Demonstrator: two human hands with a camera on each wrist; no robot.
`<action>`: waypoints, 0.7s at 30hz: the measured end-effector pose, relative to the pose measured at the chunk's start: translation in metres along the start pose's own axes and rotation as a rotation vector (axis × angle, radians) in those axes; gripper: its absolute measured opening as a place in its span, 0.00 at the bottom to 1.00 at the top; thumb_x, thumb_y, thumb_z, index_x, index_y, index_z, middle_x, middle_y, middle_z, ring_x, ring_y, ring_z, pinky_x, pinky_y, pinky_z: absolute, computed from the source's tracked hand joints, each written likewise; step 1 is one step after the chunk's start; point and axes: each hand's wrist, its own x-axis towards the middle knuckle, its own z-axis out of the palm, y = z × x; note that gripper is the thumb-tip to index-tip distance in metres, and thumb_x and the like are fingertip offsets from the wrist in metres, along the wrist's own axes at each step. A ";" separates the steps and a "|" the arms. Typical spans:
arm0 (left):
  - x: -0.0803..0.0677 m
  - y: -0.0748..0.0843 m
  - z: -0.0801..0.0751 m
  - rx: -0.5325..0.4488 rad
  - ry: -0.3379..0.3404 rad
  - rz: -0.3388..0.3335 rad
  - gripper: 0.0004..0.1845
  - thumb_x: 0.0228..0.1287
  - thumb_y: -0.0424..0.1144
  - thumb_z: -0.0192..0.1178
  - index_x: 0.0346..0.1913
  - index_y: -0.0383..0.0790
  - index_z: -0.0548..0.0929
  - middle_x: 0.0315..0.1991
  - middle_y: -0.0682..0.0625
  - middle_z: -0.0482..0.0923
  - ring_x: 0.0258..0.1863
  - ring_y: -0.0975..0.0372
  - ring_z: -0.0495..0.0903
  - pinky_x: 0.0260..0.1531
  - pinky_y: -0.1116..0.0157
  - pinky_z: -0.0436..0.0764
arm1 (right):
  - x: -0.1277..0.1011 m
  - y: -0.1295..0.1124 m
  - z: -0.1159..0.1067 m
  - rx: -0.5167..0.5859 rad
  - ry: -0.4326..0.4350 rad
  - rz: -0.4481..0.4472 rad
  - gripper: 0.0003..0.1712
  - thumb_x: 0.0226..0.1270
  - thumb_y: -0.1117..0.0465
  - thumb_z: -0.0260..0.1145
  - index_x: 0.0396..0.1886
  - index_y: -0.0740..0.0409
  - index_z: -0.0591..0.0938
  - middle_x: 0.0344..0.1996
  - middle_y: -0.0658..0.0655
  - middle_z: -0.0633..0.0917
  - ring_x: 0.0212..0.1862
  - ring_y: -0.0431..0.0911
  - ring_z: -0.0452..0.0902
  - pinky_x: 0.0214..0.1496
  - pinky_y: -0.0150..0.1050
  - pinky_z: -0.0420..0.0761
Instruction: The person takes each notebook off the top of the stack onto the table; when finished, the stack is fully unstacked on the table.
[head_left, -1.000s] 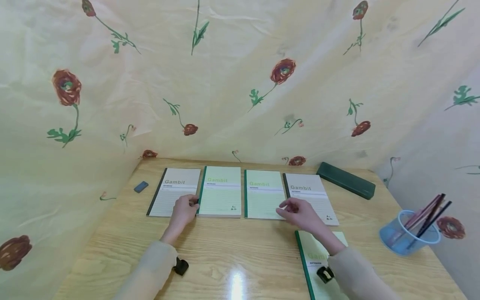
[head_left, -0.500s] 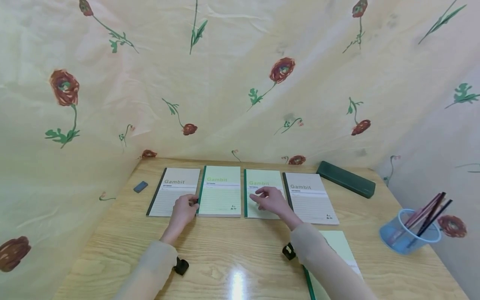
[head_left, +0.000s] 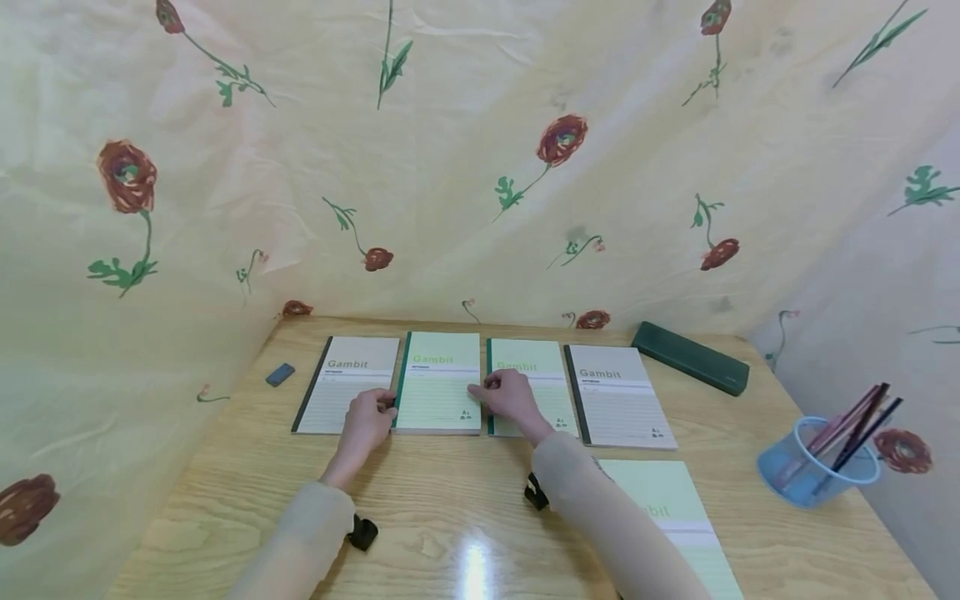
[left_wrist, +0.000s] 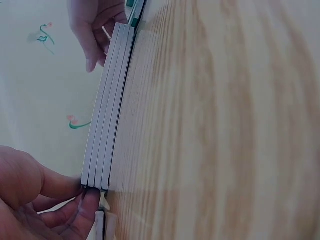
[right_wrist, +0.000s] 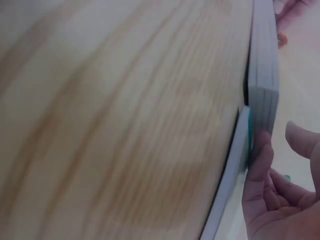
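Row: four Gambit notebooks lay side by side on the wooden table (head_left: 225, 500).
Thick green notebook stack (head_left: 438, 392): second from left.
Left hand (head_left: 367, 421): fingers curled, pinching its left edge.
Right hand (head_left: 510, 396): fingertips against its right edge; clasp unclear.
Left over: a fifth green notebook (head_left: 667, 508) lay apart, nearer the person.
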 end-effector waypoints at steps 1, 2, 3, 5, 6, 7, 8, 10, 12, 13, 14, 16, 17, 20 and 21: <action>0.000 0.000 0.000 0.001 -0.002 0.001 0.16 0.68 0.25 0.58 0.58 0.28 0.80 0.50 0.38 0.82 0.49 0.49 0.80 0.46 0.54 0.81 | 0.001 -0.001 0.002 -0.004 0.005 -0.001 0.16 0.66 0.53 0.71 0.33 0.63 0.85 0.20 0.53 0.80 0.21 0.43 0.75 0.24 0.34 0.73; 0.000 -0.001 0.000 -0.001 -0.003 0.000 0.16 0.68 0.25 0.58 0.58 0.28 0.80 0.50 0.38 0.82 0.49 0.49 0.80 0.46 0.54 0.81 | 0.001 -0.001 0.004 -0.005 0.008 -0.002 0.16 0.66 0.52 0.71 0.31 0.63 0.85 0.19 0.53 0.80 0.20 0.43 0.75 0.24 0.34 0.73; 0.000 -0.001 0.001 -0.003 -0.004 0.000 0.16 0.68 0.25 0.58 0.58 0.28 0.80 0.50 0.38 0.82 0.49 0.49 0.80 0.46 0.54 0.80 | 0.002 -0.001 0.005 -0.009 0.013 -0.002 0.17 0.66 0.52 0.71 0.30 0.63 0.85 0.19 0.52 0.80 0.19 0.43 0.74 0.23 0.34 0.73; 0.000 -0.001 0.001 -0.006 -0.005 0.000 0.16 0.68 0.25 0.58 0.58 0.28 0.80 0.50 0.38 0.82 0.49 0.49 0.80 0.47 0.54 0.80 | 0.003 -0.002 0.008 -0.029 0.029 -0.008 0.18 0.66 0.51 0.71 0.27 0.62 0.84 0.17 0.52 0.80 0.18 0.43 0.74 0.22 0.33 0.72; 0.000 -0.001 0.001 -0.004 -0.005 0.001 0.16 0.68 0.25 0.58 0.58 0.28 0.80 0.50 0.38 0.82 0.49 0.49 0.80 0.47 0.54 0.80 | 0.004 -0.003 0.009 -0.036 0.037 -0.009 0.18 0.66 0.51 0.71 0.27 0.62 0.84 0.17 0.52 0.80 0.18 0.42 0.74 0.21 0.33 0.72; 0.000 0.000 0.001 -0.002 -0.004 0.002 0.16 0.68 0.25 0.58 0.58 0.28 0.80 0.50 0.38 0.82 0.49 0.49 0.80 0.47 0.54 0.80 | 0.005 -0.003 0.010 -0.041 0.044 -0.009 0.19 0.66 0.50 0.71 0.25 0.61 0.83 0.16 0.52 0.80 0.17 0.42 0.74 0.21 0.33 0.71; 0.001 0.000 0.001 -0.004 -0.003 0.001 0.16 0.68 0.26 0.58 0.58 0.28 0.80 0.50 0.38 0.82 0.50 0.49 0.80 0.47 0.54 0.80 | 0.005 -0.003 0.011 -0.045 0.052 -0.009 0.19 0.65 0.50 0.72 0.24 0.61 0.83 0.16 0.52 0.80 0.17 0.42 0.73 0.20 0.34 0.70; 0.001 0.000 0.001 -0.001 -0.002 0.001 0.16 0.68 0.26 0.58 0.58 0.29 0.80 0.50 0.38 0.82 0.50 0.49 0.80 0.47 0.54 0.80 | 0.006 -0.003 0.013 -0.046 0.068 -0.008 0.20 0.64 0.50 0.73 0.22 0.61 0.81 0.15 0.52 0.79 0.16 0.43 0.72 0.20 0.34 0.69; 0.001 0.000 0.001 0.003 0.000 0.004 0.16 0.68 0.25 0.58 0.58 0.29 0.80 0.50 0.38 0.82 0.50 0.49 0.80 0.47 0.53 0.80 | 0.006 -0.004 0.014 -0.043 0.080 0.005 0.20 0.62 0.50 0.74 0.23 0.60 0.80 0.15 0.52 0.79 0.17 0.43 0.72 0.20 0.35 0.69; 0.001 0.000 0.001 -0.004 0.000 0.002 0.16 0.68 0.25 0.58 0.58 0.29 0.80 0.50 0.38 0.82 0.50 0.49 0.80 0.48 0.53 0.80 | 0.007 -0.004 0.015 -0.044 0.084 0.011 0.20 0.62 0.50 0.74 0.23 0.60 0.80 0.15 0.52 0.79 0.17 0.43 0.72 0.21 0.35 0.69; 0.001 0.000 0.000 -0.008 0.001 0.005 0.16 0.68 0.25 0.58 0.58 0.28 0.80 0.50 0.38 0.82 0.50 0.49 0.80 0.48 0.53 0.80 | 0.007 -0.004 0.015 -0.048 0.086 0.013 0.19 0.62 0.50 0.74 0.23 0.60 0.80 0.16 0.52 0.78 0.17 0.43 0.71 0.21 0.35 0.69; 0.001 -0.001 0.000 -0.013 0.001 0.006 0.16 0.68 0.25 0.58 0.57 0.28 0.80 0.50 0.38 0.82 0.50 0.49 0.80 0.48 0.54 0.80 | 0.007 -0.003 0.017 -0.063 0.089 0.022 0.19 0.62 0.50 0.74 0.24 0.59 0.80 0.17 0.51 0.78 0.18 0.43 0.70 0.22 0.35 0.69; 0.001 -0.001 -0.001 -0.017 0.001 0.006 0.16 0.67 0.25 0.58 0.57 0.28 0.80 0.50 0.37 0.82 0.50 0.49 0.80 0.48 0.53 0.80 | 0.008 -0.003 0.018 -0.070 0.090 0.027 0.19 0.62 0.49 0.74 0.25 0.59 0.81 0.17 0.51 0.78 0.19 0.43 0.70 0.22 0.35 0.69; 0.001 -0.002 -0.003 -0.019 -0.002 0.007 0.16 0.68 0.25 0.58 0.57 0.27 0.80 0.50 0.37 0.82 0.49 0.49 0.80 0.48 0.54 0.80 | 0.008 -0.004 0.019 -0.085 0.090 0.036 0.19 0.63 0.49 0.73 0.26 0.60 0.81 0.18 0.52 0.78 0.19 0.43 0.69 0.22 0.36 0.67; 0.001 -0.002 -0.003 -0.019 -0.004 0.003 0.16 0.68 0.26 0.58 0.57 0.27 0.80 0.50 0.37 0.82 0.49 0.49 0.80 0.48 0.54 0.80 | 0.008 -0.004 0.020 -0.088 0.094 0.042 0.18 0.63 0.49 0.73 0.27 0.59 0.81 0.18 0.51 0.78 0.20 0.43 0.69 0.22 0.35 0.67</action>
